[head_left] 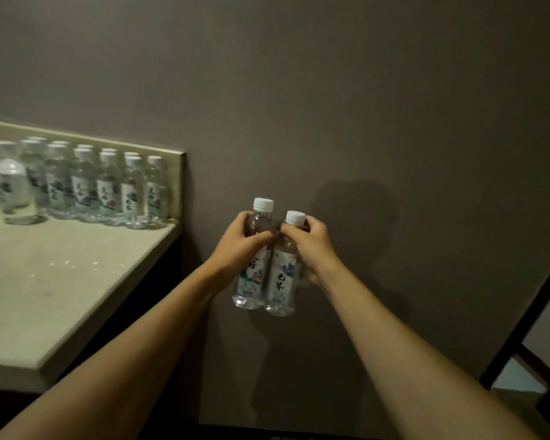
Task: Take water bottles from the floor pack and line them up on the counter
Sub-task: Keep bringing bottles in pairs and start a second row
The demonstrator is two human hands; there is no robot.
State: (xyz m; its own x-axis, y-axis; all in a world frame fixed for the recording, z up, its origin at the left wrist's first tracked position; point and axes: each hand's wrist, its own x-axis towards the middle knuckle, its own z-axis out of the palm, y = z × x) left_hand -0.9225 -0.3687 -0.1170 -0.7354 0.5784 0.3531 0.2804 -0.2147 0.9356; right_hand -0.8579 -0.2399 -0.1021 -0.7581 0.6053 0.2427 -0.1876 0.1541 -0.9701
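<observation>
Gripping two touching bottles (pixel 269 265), left hand (pixel 240 246), right hand (pixel 311 249), fingers closed; risking toppling rows (pixel 86 185) along counter (pixel 61 281) back edge.

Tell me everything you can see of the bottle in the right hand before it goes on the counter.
The right-hand bottle is small, clear plastic with a white screw cap, apparently full of water. A pale label with black brush characters and a blue-purple picture wraps its middle. It is upright, held in the air in front of the grey wall, to the right of the counter. The right hand grips its shoulder, just below the cap. Its side sits against the left-hand bottle, held by the left hand.
</observation>
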